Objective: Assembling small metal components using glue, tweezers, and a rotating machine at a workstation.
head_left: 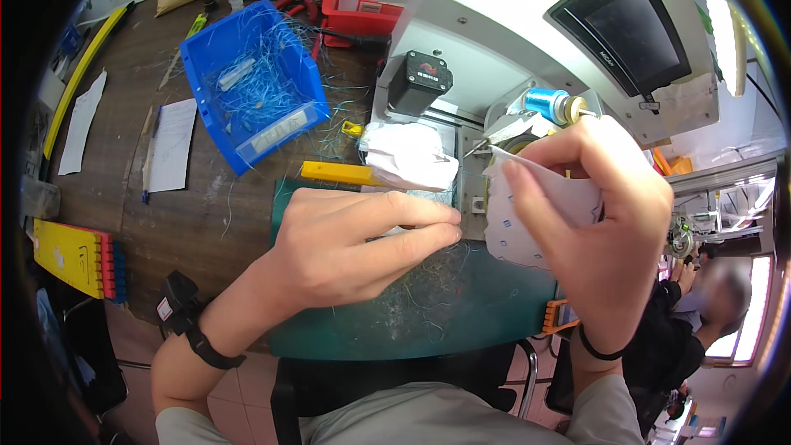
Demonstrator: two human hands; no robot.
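Observation:
My right hand (606, 206) is closed on a piece of white paper (544, 198) with a ragged edge and small blue prints, pinched between thumb and fingers. Just left of the paper's top corner shows a thin pointed metal tip (478, 148); I cannot tell whether it belongs to a tool in that hand or to the machine. Over the green mat, my left hand (354, 243) pinches thumb and forefinger together at the machine's edge. Whatever lies between those fingertips is too small to make out. Beyond it sits a crumpled white bundle (408, 152) beside a yellow bar (342, 173).
A white machine (486, 8) with a black motor (420, 82), a blue thread spool (548, 105) and a small screen (630, 29) stands ahead. A blue bin (206, 82) of thread scraps is at left. Thread bits litter the green mat (395, 321). Another person sits far right.

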